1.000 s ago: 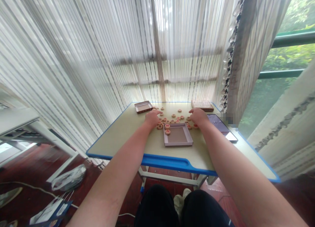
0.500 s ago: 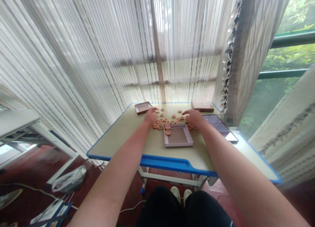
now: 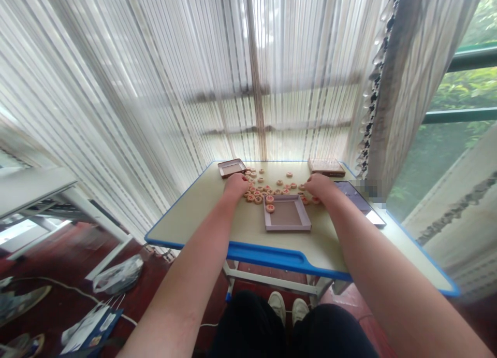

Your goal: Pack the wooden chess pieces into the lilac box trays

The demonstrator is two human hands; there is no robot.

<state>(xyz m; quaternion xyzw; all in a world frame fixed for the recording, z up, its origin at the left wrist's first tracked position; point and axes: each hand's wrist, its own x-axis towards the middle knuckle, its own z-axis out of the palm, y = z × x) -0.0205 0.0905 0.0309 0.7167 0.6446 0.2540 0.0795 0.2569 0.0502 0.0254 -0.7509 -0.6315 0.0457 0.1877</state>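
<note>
Round wooden Chinese chess pieces [image 3: 258, 194] with red and dark characters lie scattered and clustered on the desk. My left hand [image 3: 235, 185] is closed at the cluster's left edge, with a reddish-marked Chinese chess piece seemingly at its fingertips. On the right side, my right hand [image 3: 319, 185] has its fingers pinched together beside some pieces; whatever they hold is hidden. Between my forearms stands a shallow open box [image 3: 288, 228], pale-walled with a brown inside. Two pieces, one with a red character [image 3: 269, 209], are in its left side.
A second shallow tray [image 3: 232, 168] is at the back left. At the back right lies a flat box [image 3: 326, 167]. A tablet-like device [image 3: 355, 197] rests right of my right hand. The desk has a blue edge [image 3: 267, 253]; sheer curtains [image 3: 217, 78] hang behind it.
My left hand's extended fingers have curled in and come slightly nearer. The right hand's pointing finger has drawn in to a pinch. The view has shifted slightly left.
</note>
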